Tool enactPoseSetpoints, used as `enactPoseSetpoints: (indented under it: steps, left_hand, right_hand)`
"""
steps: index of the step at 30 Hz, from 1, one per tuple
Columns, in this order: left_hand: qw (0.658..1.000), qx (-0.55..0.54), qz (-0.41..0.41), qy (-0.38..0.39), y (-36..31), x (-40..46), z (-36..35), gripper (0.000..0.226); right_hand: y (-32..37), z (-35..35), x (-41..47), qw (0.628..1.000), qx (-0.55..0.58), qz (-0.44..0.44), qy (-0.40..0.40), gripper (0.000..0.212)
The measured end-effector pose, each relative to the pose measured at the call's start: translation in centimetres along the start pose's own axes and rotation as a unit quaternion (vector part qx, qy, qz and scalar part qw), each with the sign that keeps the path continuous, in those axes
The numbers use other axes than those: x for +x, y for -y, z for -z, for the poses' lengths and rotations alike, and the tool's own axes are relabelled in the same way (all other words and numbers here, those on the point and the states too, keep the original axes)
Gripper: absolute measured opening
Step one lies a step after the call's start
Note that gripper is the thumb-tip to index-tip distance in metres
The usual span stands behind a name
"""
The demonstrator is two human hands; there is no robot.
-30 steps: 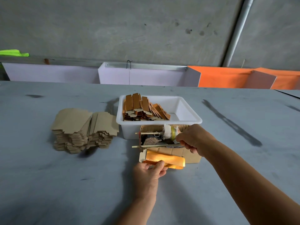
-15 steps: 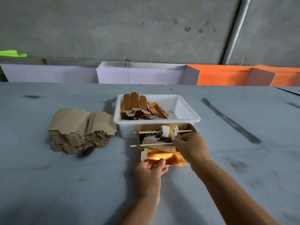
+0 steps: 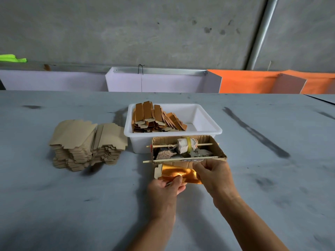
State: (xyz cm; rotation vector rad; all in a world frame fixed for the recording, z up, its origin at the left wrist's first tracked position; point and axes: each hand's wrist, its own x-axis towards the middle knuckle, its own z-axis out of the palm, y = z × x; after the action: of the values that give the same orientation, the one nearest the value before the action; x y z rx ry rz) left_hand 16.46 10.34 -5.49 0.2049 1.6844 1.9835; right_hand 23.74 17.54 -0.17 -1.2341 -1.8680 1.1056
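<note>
both hands [image 3: 188, 180] pinching gold card [image 3: 178, 173]

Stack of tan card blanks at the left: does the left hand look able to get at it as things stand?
Probably yes: only bare table lies between the left hand and the stack of tan card blanks. It pinches the gold foil card, though, so it must let go first.

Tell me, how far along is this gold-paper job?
Perhaps midway, at a guess. Done: finished brown pieces fill the left half of the white tub. In hand: the left hand and right hand both pinch one gold sheet. Left: a tall stack of plain blanks waits beside the tub.
</note>
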Motion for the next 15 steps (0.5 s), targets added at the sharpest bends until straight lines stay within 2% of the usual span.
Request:
enactPoseSetpoints:
  steps: [9,15]
  left_hand:
    - [1.0,-0.01,0.007,0.006,-0.1,0.0,0.0,0.022]
    - [0.999,-0.031,0.008,0.009,-0.5,-0.3,0.1,0.014]
  right_hand:
    - [-0.7,-0.3,-0.1,0.999,-0.029,0.027,-0.012,0.031]
    - [-1.3,-0.5,-0.2,0.998,-0.036,0.05,-0.033,0.029]
